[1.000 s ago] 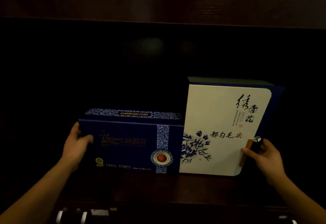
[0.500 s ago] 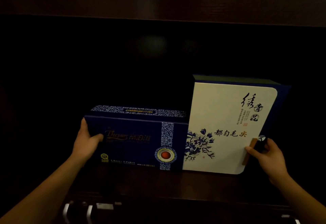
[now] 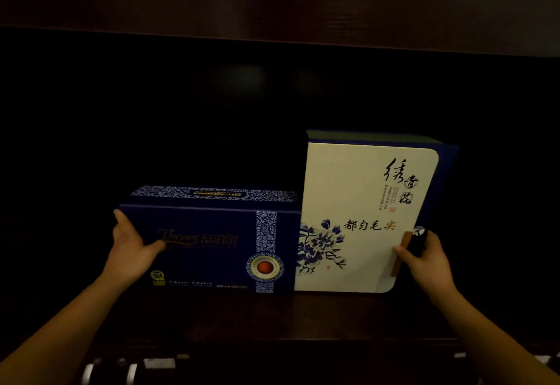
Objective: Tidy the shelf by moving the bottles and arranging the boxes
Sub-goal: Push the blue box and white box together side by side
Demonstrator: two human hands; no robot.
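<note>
A dark wooden shelf (image 3: 303, 315) carries two gift boxes standing side by side, their facing edges touching. The taller one, a white tea box (image 3: 357, 197) with blue flowers and black calligraphy, stands upright just left of the fingers of the right hand (image 3: 427, 260). The lower navy box (image 3: 212, 251) has a blue-and-white patterned band and a round red emblem. It lies on its long side, just right of the fingers of the left hand (image 3: 130, 248). That hand grips the navy box's left end, thumb on the front face and fingers round the end. The right hand grips the white box's right edge, its thumb on the front against a small wooden clasp (image 3: 397, 265).
</note>
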